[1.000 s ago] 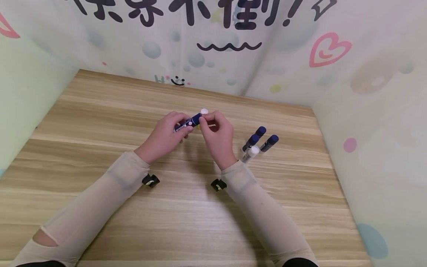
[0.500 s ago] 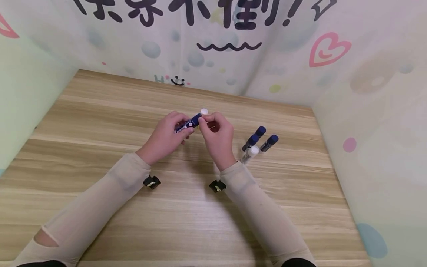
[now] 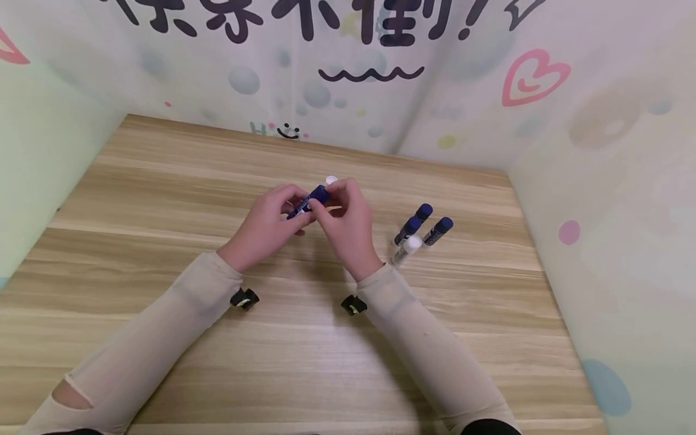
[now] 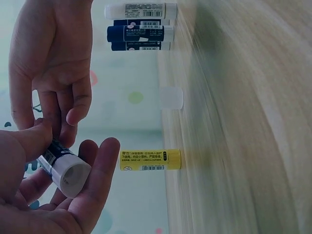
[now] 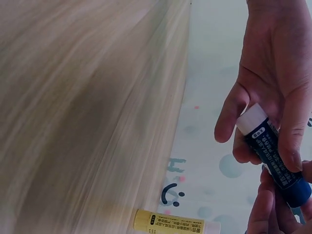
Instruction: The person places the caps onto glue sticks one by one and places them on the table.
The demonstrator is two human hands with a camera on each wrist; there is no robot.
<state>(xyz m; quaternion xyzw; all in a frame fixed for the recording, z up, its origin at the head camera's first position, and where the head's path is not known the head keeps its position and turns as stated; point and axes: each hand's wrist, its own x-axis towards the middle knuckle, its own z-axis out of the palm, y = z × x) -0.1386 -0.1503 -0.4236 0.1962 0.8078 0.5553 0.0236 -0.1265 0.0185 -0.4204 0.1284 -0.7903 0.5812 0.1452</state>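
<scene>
A blue glue stick (image 3: 309, 202) with a white base is held at a slant between both hands above the table. My left hand (image 3: 265, 226) grips its body, thumb along the near side. At the blue cap end, my right hand (image 3: 348, 223) pinches it with thumb and fingertips. In the right wrist view, the glue stick (image 5: 275, 156) shows its label and white base, with the left hand (image 5: 278, 68) above and the right hand (image 5: 273, 214) below. The base's hollow underside faces the left wrist camera. Just beyond stands a yellow glue stick (image 4: 150, 159), its white top (image 3: 331, 180) visible from above.
To the right, several glue sticks stand upright together: blue-capped ones, including a blue glue stick (image 3: 438, 231), and a white glue stick (image 3: 406, 250). A small whitish translucent piece (image 4: 171, 98) sits on the wooden table (image 3: 304, 362). Printed panels border the table's back and sides.
My right hand has shifted slightly left, its thumb now lying farther over the blue glue stick. The left hand has barely moved, and the standing glue sticks are unchanged.
</scene>
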